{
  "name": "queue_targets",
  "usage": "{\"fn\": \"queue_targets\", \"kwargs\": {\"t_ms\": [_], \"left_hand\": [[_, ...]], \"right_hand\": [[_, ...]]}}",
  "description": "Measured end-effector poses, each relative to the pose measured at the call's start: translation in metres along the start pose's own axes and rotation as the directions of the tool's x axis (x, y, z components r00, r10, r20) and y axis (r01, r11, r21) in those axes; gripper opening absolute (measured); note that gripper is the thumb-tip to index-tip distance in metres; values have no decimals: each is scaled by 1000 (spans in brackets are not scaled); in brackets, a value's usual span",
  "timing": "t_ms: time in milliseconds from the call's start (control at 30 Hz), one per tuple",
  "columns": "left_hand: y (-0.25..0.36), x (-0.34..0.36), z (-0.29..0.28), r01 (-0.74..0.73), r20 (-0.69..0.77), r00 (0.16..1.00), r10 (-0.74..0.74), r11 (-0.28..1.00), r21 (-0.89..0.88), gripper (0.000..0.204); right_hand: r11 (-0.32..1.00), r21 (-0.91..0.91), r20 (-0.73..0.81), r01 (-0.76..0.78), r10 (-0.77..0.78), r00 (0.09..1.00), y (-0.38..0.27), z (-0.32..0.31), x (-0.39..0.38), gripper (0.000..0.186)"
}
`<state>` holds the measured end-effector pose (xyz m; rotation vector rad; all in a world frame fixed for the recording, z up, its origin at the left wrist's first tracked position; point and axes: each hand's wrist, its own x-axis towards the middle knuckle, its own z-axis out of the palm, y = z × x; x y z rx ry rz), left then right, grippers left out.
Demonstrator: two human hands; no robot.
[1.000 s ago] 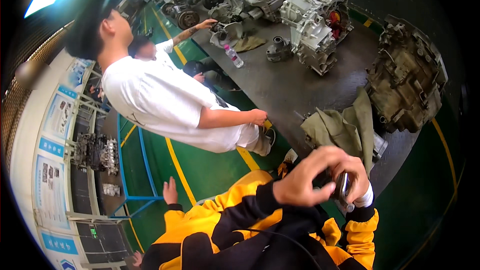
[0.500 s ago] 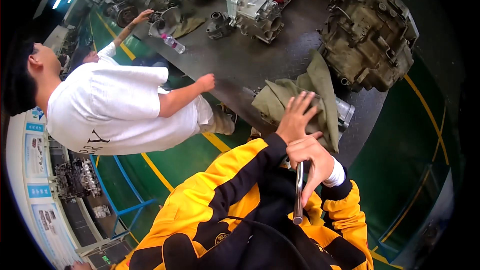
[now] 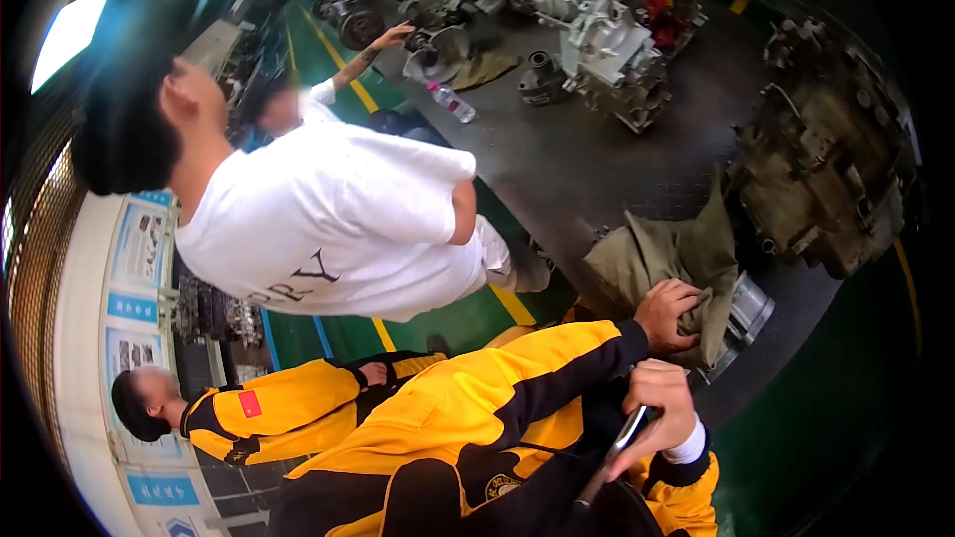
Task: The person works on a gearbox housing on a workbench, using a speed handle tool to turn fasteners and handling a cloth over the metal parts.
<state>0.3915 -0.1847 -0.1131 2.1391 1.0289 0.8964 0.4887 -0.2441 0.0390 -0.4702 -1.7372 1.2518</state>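
My left hand [image 3: 668,317] is closed on the edge of an olive-green cloth [image 3: 662,254], its fingers curled into the folds. The cloth is draped over a part on the metal-topped bench. Beside the cloth, a shiny silver cylindrical metal part [image 3: 750,306] shows from under it; the rest is covered. Just below and to the right of my left hand, my right hand [image 3: 661,408] grips a slim shiny metal bar [image 3: 629,428], which slants down toward my body. Its upper end is hidden in my fist.
A large dirty gearbox casing [image 3: 826,149] stands at the right of the bench [image 3: 637,174]. Farther back are a silver gearbox [image 3: 612,25], a small dark housing [image 3: 540,80] and a plastic bottle [image 3: 452,101]. A person in white [image 3: 338,204] stands close on the left, another in yellow-black [image 3: 288,403] behind.
My left hand has gone from spread fingers over the cloth to gripping its edge. The bar has tilted more. The view has swung left, bringing a person in yellow and black into sight.
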Motion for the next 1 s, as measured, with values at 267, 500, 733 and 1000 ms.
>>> {"fn": "queue_targets", "kwargs": {"t_ms": [267, 500, 733, 1000], "left_hand": [[-5, 0, -3, 34, 10, 999, -35, 999, 10, 46], [-3, -11, -4, 48, 63, 997, -41, 993, -110, 33], [-21, 25, -53, 707, 377, 704, -602, 544, -452, 28], [-101, 108, -253, 351, -312, 838, -447, 880, -320, 25]], "right_hand": [[990, -92, -119, -105, 94, 988, -4, 4, -9, 63], [930, -328, -604, -168, -69, 794, -12, 41, -20, 53], [906, -381, -759, -184, -193, 621, 23, 97, -10, 82], [880, -412, -885, -238, -324, 334, 28, 116, 33, 95]]}}
